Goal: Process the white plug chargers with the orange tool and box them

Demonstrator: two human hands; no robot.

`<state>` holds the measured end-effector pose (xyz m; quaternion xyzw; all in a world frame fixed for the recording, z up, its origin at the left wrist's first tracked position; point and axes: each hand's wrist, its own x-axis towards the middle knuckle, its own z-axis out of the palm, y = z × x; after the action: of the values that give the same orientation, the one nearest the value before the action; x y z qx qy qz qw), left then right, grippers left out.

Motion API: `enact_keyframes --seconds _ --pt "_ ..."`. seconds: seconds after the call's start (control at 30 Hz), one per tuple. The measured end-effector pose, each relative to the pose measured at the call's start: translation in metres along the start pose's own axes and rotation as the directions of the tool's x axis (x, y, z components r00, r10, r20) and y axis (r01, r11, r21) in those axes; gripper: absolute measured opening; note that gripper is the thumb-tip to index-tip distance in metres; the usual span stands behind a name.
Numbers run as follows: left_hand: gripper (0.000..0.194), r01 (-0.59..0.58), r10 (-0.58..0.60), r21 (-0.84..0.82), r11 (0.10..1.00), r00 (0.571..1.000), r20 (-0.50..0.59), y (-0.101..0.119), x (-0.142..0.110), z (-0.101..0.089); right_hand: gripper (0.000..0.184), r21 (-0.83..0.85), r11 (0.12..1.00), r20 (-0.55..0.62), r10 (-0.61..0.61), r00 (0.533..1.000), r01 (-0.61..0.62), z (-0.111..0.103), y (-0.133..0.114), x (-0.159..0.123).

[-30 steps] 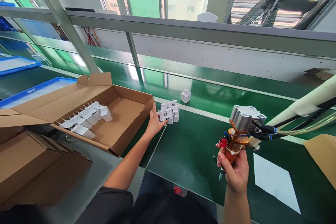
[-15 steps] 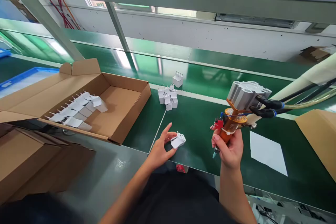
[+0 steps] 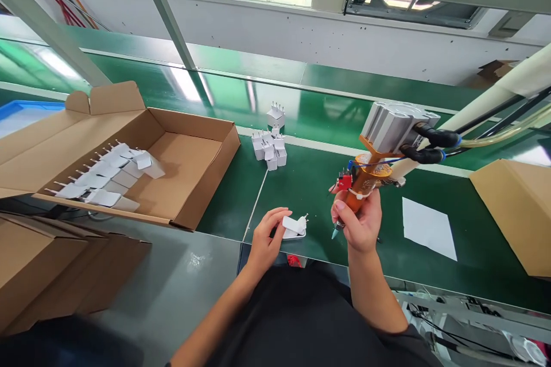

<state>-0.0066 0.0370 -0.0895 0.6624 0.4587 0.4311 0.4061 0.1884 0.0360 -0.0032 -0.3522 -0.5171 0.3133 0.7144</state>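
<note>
My left hand (image 3: 269, 236) is closed, fingertips pinching a lifted white flap on a white plug adapter (image 3: 294, 235) at the table's near edge. Metal pins point to the right from the adapter. To the right, my right hand (image 3: 361, 221) is wrapped around an orange glue dispenser (image 3: 360, 195), its pale tapered nozzle pointing down, a little above the table. A silver air cylinder (image 3: 394, 129) and a red switch (image 3: 345, 181) are fixed to the dispenser. Farther back, several more white plug adapters (image 3: 270, 148) stand clustered, pins up.
An open cardboard box (image 3: 193, 155) at the left holds rows of adapters with white flaps. A white paper sheet (image 3: 429, 226) lies right of my right hand, and a cardboard piece (image 3: 516, 206) stands beyond it. Hoses (image 3: 495, 137) run from the cylinder to the right.
My left hand has closed from a spread grip into a pinch on the adapter's flap. The adapter has turned, its pins now facing right. The camera view has shifted.
</note>
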Motion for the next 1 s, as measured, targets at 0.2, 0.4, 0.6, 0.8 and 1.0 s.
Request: enact_keyframes --seconds 0.2,0.4,0.6,0.8,1.0 --pt "0.054 -0.317 0.328 0.162 0.934 0.944 -0.043 -0.001 -0.013 -0.003 0.025 -0.032 0.999 0.028 0.023 0.999 -0.022 0.018 -0.001 0.003" --pt "0.041 -0.352 0.335 0.369 0.860 0.936 0.110 -0.009 -0.010 0.000 0.025 0.005 1.000 0.044 -0.016 0.999 0.016 0.027 -0.001 0.002" --pt "0.036 -0.128 0.041 0.345 0.930 0.968 0.249 0.001 0.003 0.002 0.039 -0.090 0.996 0.005 -0.017 1.000 0.017 0.045 -0.002 0.003" --pt "0.032 -0.063 -0.002 0.291 0.955 0.975 0.220 0.018 0.001 -0.008 0.048 -0.194 0.981 -0.048 -0.031 0.998 0.021 0.061 0.001 0.003" --pt "0.031 -0.044 -0.011 0.256 0.966 0.978 0.210 0.030 -0.001 -0.014 0.042 -0.278 0.958 -0.075 -0.093 0.993 0.069 0.062 0.002 0.002"
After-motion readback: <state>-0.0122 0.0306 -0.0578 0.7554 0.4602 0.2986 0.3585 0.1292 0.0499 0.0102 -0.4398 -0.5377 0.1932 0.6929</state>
